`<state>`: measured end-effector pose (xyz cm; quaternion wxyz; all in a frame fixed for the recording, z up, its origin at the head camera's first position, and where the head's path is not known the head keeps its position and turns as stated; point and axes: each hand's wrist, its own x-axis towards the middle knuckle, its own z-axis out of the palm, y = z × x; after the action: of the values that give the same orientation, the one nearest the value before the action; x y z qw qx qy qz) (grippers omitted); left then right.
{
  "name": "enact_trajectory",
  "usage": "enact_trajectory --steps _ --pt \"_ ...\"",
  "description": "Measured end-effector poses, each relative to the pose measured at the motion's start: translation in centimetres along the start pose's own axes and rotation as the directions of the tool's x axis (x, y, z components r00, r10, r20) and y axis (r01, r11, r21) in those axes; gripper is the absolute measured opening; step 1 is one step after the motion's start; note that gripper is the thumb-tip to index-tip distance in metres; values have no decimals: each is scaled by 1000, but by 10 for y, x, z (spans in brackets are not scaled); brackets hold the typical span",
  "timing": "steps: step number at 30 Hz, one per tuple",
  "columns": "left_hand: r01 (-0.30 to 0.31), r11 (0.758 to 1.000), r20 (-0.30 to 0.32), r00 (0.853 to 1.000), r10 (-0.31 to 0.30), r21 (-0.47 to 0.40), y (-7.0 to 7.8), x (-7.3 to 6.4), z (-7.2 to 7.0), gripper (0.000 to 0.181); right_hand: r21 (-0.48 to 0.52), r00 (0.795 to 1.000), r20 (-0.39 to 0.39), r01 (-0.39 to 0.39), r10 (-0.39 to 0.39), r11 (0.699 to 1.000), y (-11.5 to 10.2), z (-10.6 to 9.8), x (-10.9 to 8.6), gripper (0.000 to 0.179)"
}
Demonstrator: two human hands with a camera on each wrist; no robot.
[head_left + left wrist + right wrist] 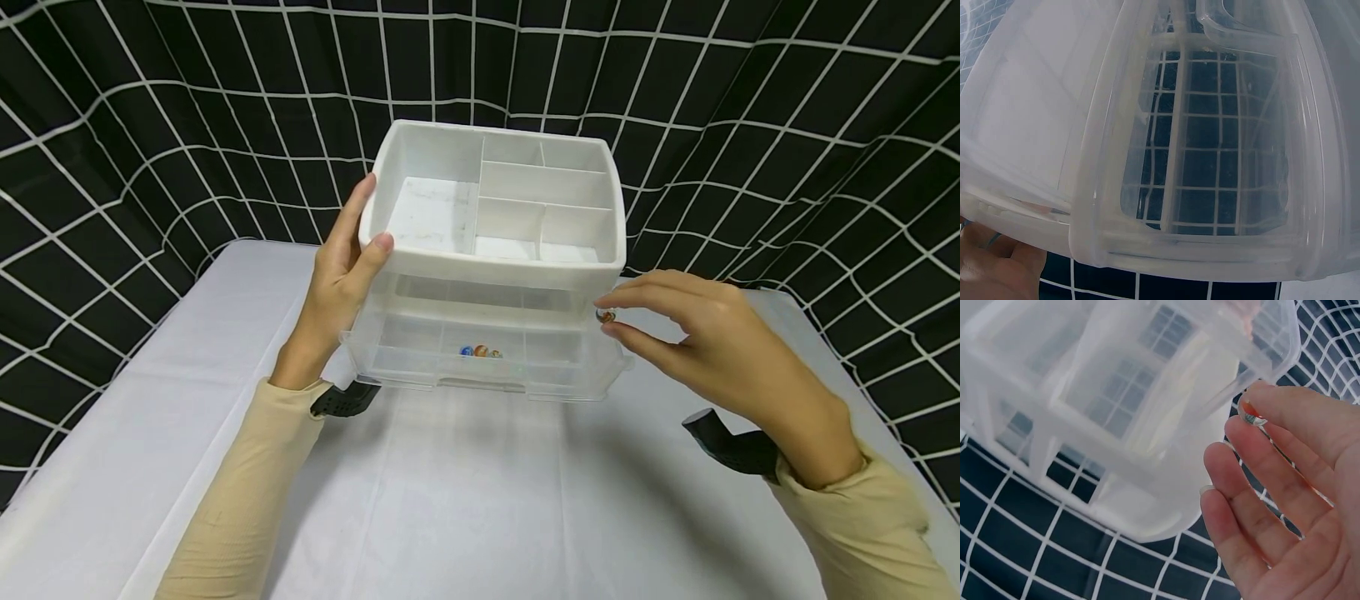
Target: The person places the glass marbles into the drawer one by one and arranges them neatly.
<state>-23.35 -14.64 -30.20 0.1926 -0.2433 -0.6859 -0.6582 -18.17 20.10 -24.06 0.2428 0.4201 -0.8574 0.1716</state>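
A white plastic desk organizer point(498, 265) stands mid-view with its open compartments facing up. My left hand point(341, 279) grips its left side, the thumb on the front corner of the rim. Below the top tray, a clear drawer point(405, 379) is pulled out. Inside it lie a blue marble point(467, 352), an orange marble point(482, 351) and a smaller-looking marble point(496, 354). Between thumb and index finger, my right hand point(697, 342) pinches a multicoloured glass marble point(606, 316) beside the organizer's right side. The right wrist view shows that marble partly covered by the fingertips.
White cloth point(465, 500) covers the table under and in front of the organizer. A black curtain with a white grid point(480, 67) surrounds the back and sides. Dark wrist mounts point(731, 446) extend from both wrists.
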Motion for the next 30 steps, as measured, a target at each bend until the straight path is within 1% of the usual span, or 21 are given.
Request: enact_trajectory --steps 5,12,19,25,30 --pt "-3 1000 0 1000 3 -1 0 0 -1 62 26 999 30 14 -15 1000 -5 4 8 39" --pt "-5 1000 5 1000 5 -3 -2 0 -1 62 51 996 89 14 -18 999 -7 11 15 35" --pt "-8 1000 6 1000 8 -4 -3 1 -2 62 89 992 124 14 -25 996 -10 15 23 30" --pt "-12 1000 11 1000 12 -6 -1 0 -2 62 140 984 175 14 -39 990 -11 20 28 25" --pt "-17 1000 11 1000 18 -5 -1 0 -3 62 155 970 242 -24 -15 988 -12 24 33 22"
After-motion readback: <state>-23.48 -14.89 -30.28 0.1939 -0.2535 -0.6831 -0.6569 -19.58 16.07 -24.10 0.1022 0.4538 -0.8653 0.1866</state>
